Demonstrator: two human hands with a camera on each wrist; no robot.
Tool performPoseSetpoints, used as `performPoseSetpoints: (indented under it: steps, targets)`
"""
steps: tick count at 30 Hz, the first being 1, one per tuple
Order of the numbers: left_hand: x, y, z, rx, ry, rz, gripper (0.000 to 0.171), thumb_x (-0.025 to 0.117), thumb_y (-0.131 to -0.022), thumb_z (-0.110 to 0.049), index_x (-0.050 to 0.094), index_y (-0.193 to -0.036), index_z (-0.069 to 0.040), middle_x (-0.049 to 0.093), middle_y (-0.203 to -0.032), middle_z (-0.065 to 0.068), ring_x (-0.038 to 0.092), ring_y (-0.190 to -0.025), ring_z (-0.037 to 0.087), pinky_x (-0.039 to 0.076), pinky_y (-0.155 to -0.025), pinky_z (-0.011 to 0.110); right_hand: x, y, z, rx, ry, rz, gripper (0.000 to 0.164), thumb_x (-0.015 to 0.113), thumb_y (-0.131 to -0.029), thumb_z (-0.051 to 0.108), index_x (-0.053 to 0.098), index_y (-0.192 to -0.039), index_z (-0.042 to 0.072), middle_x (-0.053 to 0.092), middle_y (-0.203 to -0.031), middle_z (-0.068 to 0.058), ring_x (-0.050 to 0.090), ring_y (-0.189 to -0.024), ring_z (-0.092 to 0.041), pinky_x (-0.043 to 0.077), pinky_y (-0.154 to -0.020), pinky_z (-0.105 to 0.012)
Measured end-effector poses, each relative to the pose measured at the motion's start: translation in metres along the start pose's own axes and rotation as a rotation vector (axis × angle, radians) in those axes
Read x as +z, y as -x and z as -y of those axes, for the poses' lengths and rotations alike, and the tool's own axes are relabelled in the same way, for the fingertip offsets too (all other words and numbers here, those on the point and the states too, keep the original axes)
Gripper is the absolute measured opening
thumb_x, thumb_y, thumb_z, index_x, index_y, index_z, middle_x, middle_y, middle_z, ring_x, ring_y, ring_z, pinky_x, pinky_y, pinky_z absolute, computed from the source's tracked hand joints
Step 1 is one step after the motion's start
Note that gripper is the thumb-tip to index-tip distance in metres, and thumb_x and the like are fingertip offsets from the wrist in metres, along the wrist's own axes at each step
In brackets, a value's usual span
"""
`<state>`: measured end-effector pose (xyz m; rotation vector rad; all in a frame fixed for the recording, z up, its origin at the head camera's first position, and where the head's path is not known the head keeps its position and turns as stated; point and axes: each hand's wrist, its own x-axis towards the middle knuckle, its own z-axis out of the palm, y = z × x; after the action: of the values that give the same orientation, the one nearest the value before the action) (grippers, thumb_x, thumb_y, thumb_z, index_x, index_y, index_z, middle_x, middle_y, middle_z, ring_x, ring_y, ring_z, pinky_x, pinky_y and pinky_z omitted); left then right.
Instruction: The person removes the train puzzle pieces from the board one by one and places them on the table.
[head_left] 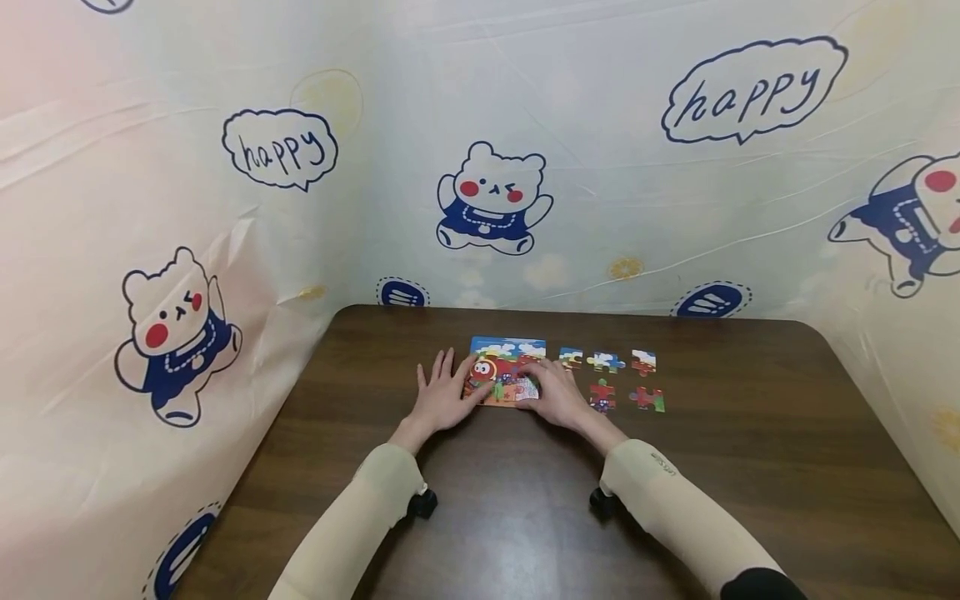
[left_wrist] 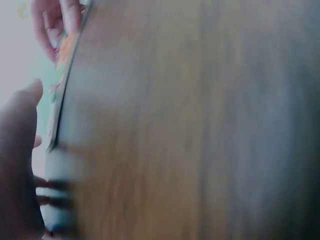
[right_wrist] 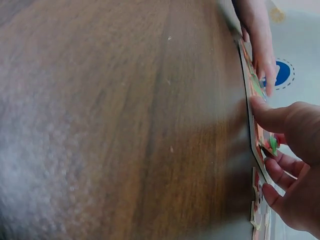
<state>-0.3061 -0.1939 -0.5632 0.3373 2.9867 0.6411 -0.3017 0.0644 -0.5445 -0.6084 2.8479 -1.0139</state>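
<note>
A colourful jigsaw puzzle (head_left: 506,346) lies on the table, with sky and clouds along its top and a red cartoon figure below. My left hand (head_left: 442,398) rests at its left edge, fingers spread and thumb across the lower part. My right hand (head_left: 558,396) is over the lower right part, thumb on the puzzle's front edge. In the right wrist view, a puzzle piece with green on it (right_wrist: 273,144) stands tilted between that thumb and the curled fingers. A pale patterned patch shows beside the right fingers in the head view. The left wrist view is blurred.
To the right lie several loose puzzle pieces in two rows, among them a cloud piece (head_left: 606,362), a red piece (head_left: 602,395) and a red-green piece (head_left: 648,399). The brown wooden table (head_left: 510,517) backs onto a printed curtain (head_left: 600,100).
</note>
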Motion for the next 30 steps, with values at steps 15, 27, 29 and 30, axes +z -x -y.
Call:
performPoseSetpoints:
  steps: [15, 27, 29, 30]
  targets:
    - [0.013, -0.004, 0.001, -0.029, -0.049, -0.001, 0.081, 0.051, -0.104, -0.075, 0.031, -0.174, -0.039, 0.008, -0.187, 0.019, 0.0, -0.174, 0.044, -0.008, -0.133, 0.077, -0.002, 0.002, -0.008, 0.015, -0.249, -0.043, 0.058, 0.088, -0.093, 0.007, 0.066, -0.145, -0.005, 0.068, -0.099, -0.014, 0.058, -0.08, -0.016, 0.05, -0.072, -0.029]
    - [0.008, -0.003, -0.004, -0.054, -0.081, 0.004, 0.079, 0.052, -0.105, -0.074, 0.031, -0.174, -0.042, 0.008, -0.187, 0.016, 0.0, -0.175, 0.042, -0.006, -0.134, 0.077, -0.003, 0.004, -0.007, 0.121, -0.36, -0.076, 0.054, 0.085, -0.095, 0.005, 0.068, -0.147, 0.001, 0.079, -0.102, -0.014, 0.075, -0.089, -0.018, 0.064, -0.084, -0.037]
    - [0.008, -0.005, -0.004, -0.058, -0.083, 0.005, 0.079, 0.051, -0.104, -0.075, 0.031, -0.174, -0.042, 0.008, -0.187, 0.016, 0.0, -0.175, 0.041, -0.006, -0.134, 0.076, -0.003, 0.004, -0.007, 0.125, -0.368, -0.08, 0.056, 0.085, -0.096, 0.004, 0.067, -0.149, 0.001, 0.08, -0.107, -0.016, 0.078, -0.095, -0.022, 0.066, -0.088, -0.039]
    - [0.008, -0.005, -0.003, -0.059, -0.083, 0.007, 0.08, 0.051, -0.104, -0.075, 0.03, -0.174, -0.043, 0.007, -0.187, 0.015, 0.0, -0.175, 0.041, -0.006, -0.134, 0.076, -0.003, 0.004, -0.006, 0.127, -0.375, -0.083, 0.057, 0.084, -0.096, 0.004, 0.066, -0.149, 0.001, 0.08, -0.111, -0.017, 0.079, -0.099, -0.025, 0.067, -0.09, -0.04]
